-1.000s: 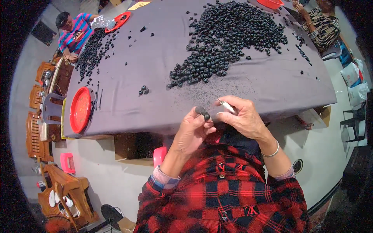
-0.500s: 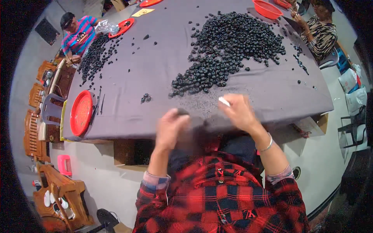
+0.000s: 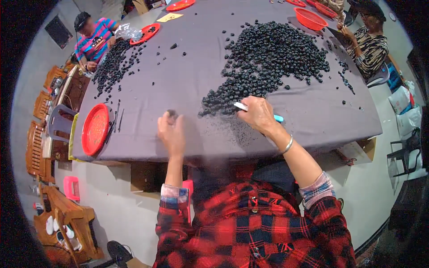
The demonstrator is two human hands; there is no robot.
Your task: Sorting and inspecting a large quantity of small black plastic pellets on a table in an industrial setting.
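My right hand (image 3: 259,115) is closed around a slim tool with a white tip (image 3: 240,106) and a turquoise end (image 3: 278,119); its exact kind does not show. The white tip lies at the near edge of a big pile of black, bead-like round pieces (image 3: 272,53). Motion blurs my left hand (image 3: 171,136). Its fingertips are at a small dark clump (image 3: 171,113) left of the pile, and whether they grip any of it is unclear. Between my hands, dark crumbs (image 3: 239,133) are scattered over the grey tablecloth (image 3: 147,129).
A red plate (image 3: 95,129) sits at the left edge beside thin dark sticks (image 3: 118,117). Another person (image 3: 96,40) sits far left by a second black pile (image 3: 111,62). A person (image 3: 368,40) at far right works near a red basin (image 3: 310,19).
My left hand has moved left and away from me, over to the small clump. The right hand has shifted slightly left and toward the pile, and the tool's turquoise end now shows.
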